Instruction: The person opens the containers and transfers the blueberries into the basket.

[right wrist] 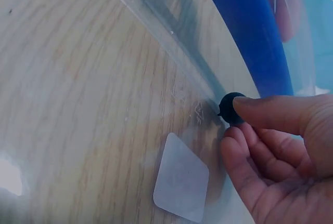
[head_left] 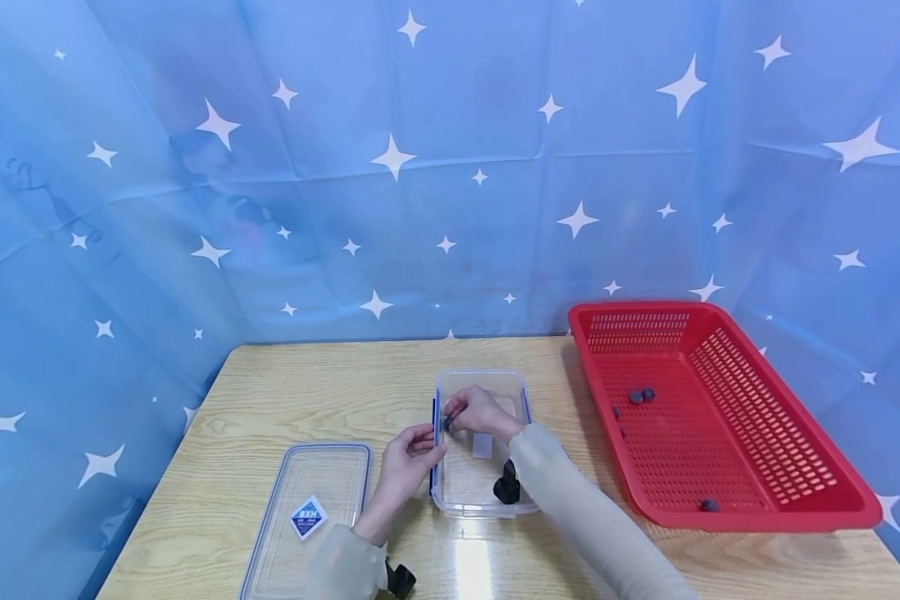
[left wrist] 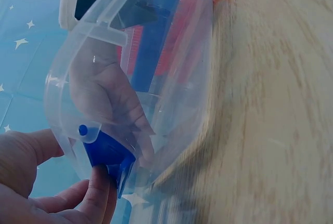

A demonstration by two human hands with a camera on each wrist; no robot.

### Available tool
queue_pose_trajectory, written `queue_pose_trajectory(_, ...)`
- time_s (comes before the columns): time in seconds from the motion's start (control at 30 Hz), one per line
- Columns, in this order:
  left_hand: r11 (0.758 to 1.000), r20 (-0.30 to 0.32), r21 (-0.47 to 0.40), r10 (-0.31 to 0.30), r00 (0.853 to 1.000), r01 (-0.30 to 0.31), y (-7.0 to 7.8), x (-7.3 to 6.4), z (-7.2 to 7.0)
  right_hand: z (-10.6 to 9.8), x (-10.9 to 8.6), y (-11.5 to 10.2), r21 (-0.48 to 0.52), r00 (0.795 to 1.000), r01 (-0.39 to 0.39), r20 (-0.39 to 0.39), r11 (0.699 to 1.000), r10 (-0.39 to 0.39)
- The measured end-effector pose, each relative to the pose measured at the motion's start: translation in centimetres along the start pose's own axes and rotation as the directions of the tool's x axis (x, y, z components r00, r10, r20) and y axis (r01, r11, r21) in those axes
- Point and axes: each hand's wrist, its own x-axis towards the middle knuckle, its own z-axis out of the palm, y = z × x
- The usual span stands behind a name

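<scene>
A clear plastic food container with blue side latches stands lidless on the table. My right hand reaches inside it near the left wall. Between thumb and fingertips it pinches a small dark blueberry, low in the container by that wall. My left hand holds the container's left side from outside. In the left wrist view its thumb is at the rim and its fingers are on the hanging blue latch. A pale rectangular label shows at the container's bottom.
At the right stands a red plastic basket with several blueberries scattered in it. The container's clear lid, with a blue edge and a label, lies on the wooden table at the left. A blue star-patterned cloth hangs behind.
</scene>
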Motion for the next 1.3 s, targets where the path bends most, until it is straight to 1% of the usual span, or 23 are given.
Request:
queue_pose_trajectory(0.07, 1.0, -0.002, 0.008, 0.005, 1.0, -0.004, -0.4, 0.1, 0.0, -0.1, -0.1, -0.1, -0.023, 1.0, 0.022, 0.009, 0.999, -0.022)
queue_pose_trajectory(0.17, 1.0, -0.004, 0.019, 0.015, 1.0, -0.015, -0.6, 0.2, 0.0, -0.1, -0.2, -0.1, -0.04, 0.999, 0.049, 0.025, 0.998, -0.048)
queue_pose_trajectory(0.3, 1.0, -0.005, 0.021, 0.013, 1.0, -0.012, -0.6, 0.2, 0.0, -0.2, -0.2, -0.1, -0.058, 0.997, 0.075, 0.03, 0.996, -0.073)
queue_pose_trajectory(0.43, 1.0, -0.003, 0.011, -0.005, 1.0, 0.005, -0.6, 0.2, 0.0, -0.3, -0.2, -0.1, -0.078, 0.996, 0.088, 0.023, 0.993, -0.087)
queue_pose_trajectory(0.53, 1.0, -0.001, 0.007, -0.008, 1.0, 0.008, -0.6, 0.2, 0.0, -0.3, -0.3, -0.1, -0.073, 0.998, 0.07, 0.004, 0.995, -0.07)
queue_pose_trajectory(0.6, 1.0, 0.001, 0.009, 0.001, 1.0, -0.001, -0.6, 0.2, 0.0, -0.3, -0.3, -0.1, -0.055, 0.999, 0.051, -0.016, 0.997, -0.052)
queue_pose_trajectory(0.77, 1.0, 0.001, 0.015, 0.007, 1.0, -0.007, -0.6, 0.1, -0.1, -0.9, -0.7, -0.4, 0.056, 0.997, -0.036, -0.07, 0.998, 0.04)
queue_pose_trajectory(0.83, 1.0, 0.002, 0.012, 0.003, 1.0, -0.003, -0.2, 0.0, -0.1, -1.2, -0.9, -0.4, 0.095, 0.993, -0.064, -0.089, 0.993, 0.072)
queue_pose_trajectory(0.9, 1.0, 0.004, 0.006, 0.007, 1.0, -0.007, 0.5, -0.2, -0.1, -1.5, -1.1, -0.6, 0.115, 0.99, -0.075, -0.108, 0.991, 0.088)
queue_pose_trajectory(1.07, 1.0, 0.007, -0.002, 0.016, 1.0, -0.016, 2.9, -1.0, -0.2, -2.5, -1.5, -1.1, 0.121, 0.986, -0.011, -0.166, 0.993, 0.031)
queue_pose_trajectory(1.17, 1.0, 0.007, 0.001, 0.012, 1.0, -0.012, 3.4, -1.2, -0.2, -3.3, -1.7, -1.8, 0.138, 0.981, 0.046, -0.195, 0.989, -0.019)
queue_pose_trajectory(1.3, 1.0, 0.013, 0.004, 0.009, 1.0, -0.009, 3.2, -1.2, -0.2, -4.7, -2.3, -2.9, 0.175, 0.976, 0.078, -0.216, 0.981, -0.039)
